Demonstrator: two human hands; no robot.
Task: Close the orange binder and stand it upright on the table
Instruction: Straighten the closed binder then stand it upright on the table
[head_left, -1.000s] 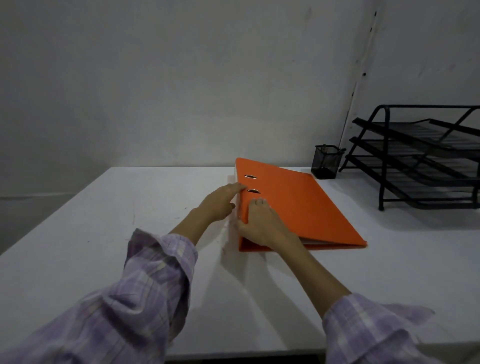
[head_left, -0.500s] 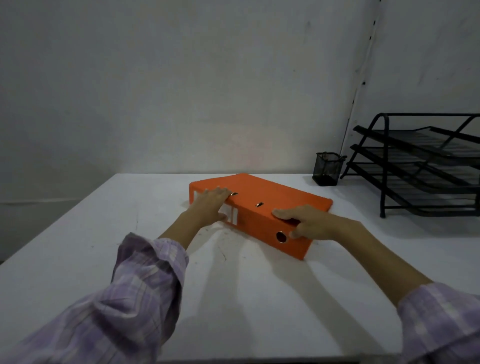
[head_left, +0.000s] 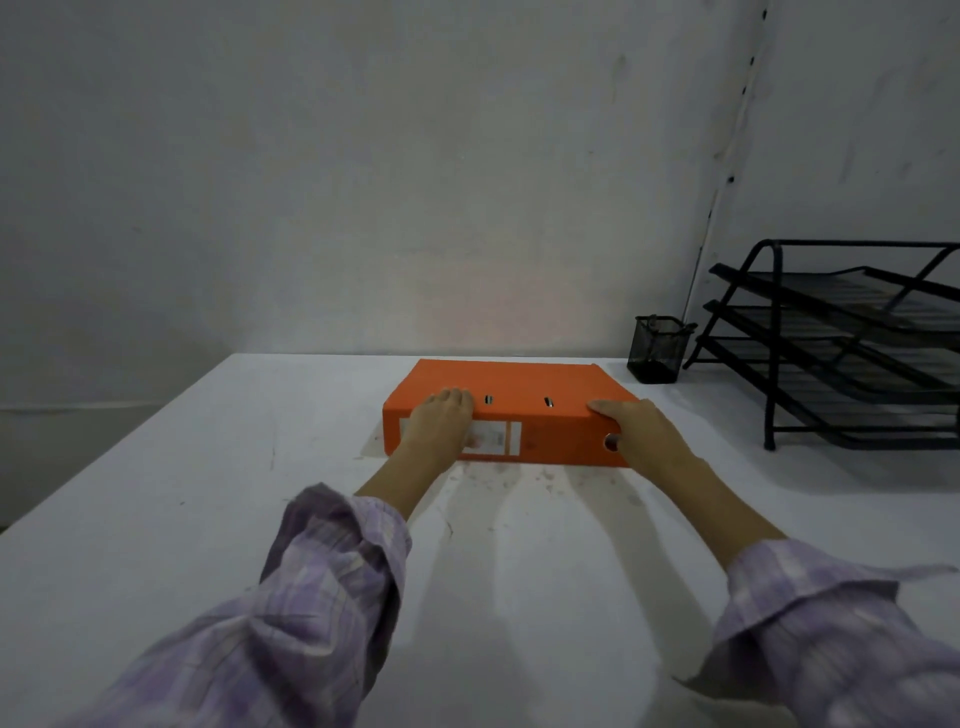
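Both hands flat, fingers pressed together: left hand (head_left: 440, 422), right hand (head_left: 640, 427) on closed orange binder (head_left: 524, 387). No real grip; tipping up risked slip on worktop (head_left: 156, 519).

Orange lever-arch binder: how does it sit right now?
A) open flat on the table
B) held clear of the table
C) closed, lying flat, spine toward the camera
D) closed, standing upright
C: the orange lever-arch binder lies shut on the white table, its labelled spine facing the camera, one hand at each end.

A white bench (head_left: 156, 519) meets a bare, dimly lit grey wall (head_left: 363, 182). A black wire tray rack (head_left: 841, 353) stands at its right, a mesh pen cup (head_left: 655, 349) beside it.
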